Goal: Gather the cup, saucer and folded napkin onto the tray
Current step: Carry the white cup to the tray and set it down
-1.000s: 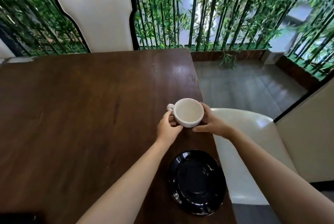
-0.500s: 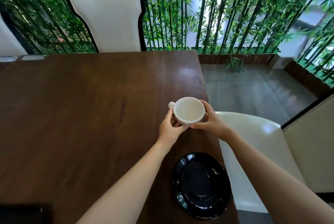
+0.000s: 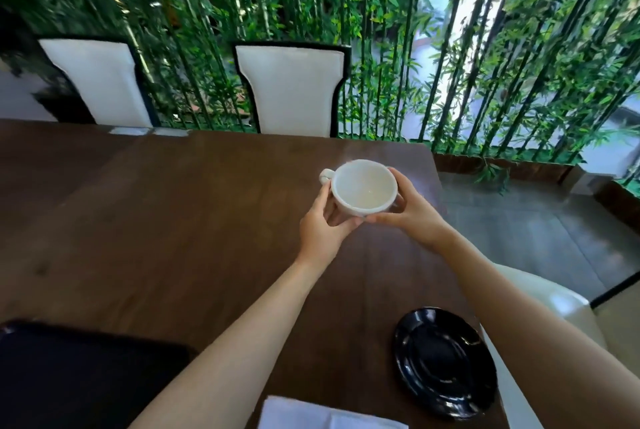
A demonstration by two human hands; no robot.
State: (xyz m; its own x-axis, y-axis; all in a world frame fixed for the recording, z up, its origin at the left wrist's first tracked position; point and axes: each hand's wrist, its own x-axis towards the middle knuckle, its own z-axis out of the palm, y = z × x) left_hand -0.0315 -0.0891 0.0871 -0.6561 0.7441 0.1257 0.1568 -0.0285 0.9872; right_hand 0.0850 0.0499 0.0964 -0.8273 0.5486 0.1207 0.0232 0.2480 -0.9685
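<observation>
A white cup (image 3: 363,188) with its handle to the left hangs above the dark wooden table (image 3: 173,220). My left hand (image 3: 320,226) grips it from the left and below. From the right, my right hand (image 3: 408,210) grips its other side. A glossy black saucer (image 3: 445,361) lies on the table near the right edge, below the cup. Part of a folded white napkin (image 3: 322,416) shows at the bottom edge. A black tray (image 3: 69,376) lies at the lower left, partly hidden by my left forearm.
Two white chairs with black frames (image 3: 291,89) (image 3: 100,82) stand at the table's far side before a bamboo screen. A white chair seat (image 3: 540,297) sits just past the table's right edge. Grey floor lies beyond it.
Both hands have lifted the cup higher off the table. The view has swung left and back, bringing the tray, the napkin and a second chair into sight.
</observation>
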